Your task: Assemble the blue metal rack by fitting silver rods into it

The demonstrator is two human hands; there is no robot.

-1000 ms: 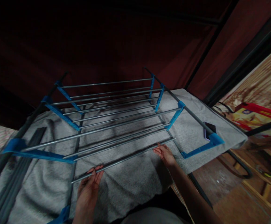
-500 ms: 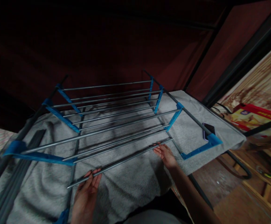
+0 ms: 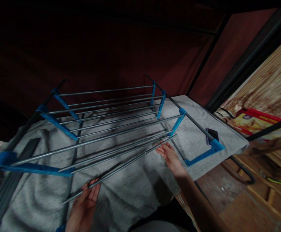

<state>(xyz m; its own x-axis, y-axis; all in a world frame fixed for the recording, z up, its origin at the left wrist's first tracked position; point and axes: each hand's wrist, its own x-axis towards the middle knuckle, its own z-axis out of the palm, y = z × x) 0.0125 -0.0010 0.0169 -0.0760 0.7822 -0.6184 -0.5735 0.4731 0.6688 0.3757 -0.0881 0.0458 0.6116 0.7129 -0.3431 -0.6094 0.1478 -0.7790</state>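
On my feed, left hand and right hand both grip the rod at the near side of the rack, its left end just swung farther from the rack, so I judge it unattached and askew.

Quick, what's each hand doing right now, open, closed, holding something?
Left hand: holding a metal rod, near one end.
Right hand: holding the same metal rod, toward its other end.

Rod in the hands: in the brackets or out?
Out: both ends of the rod show bare, its left end, beyond the left hand, apart from the blue brackets.
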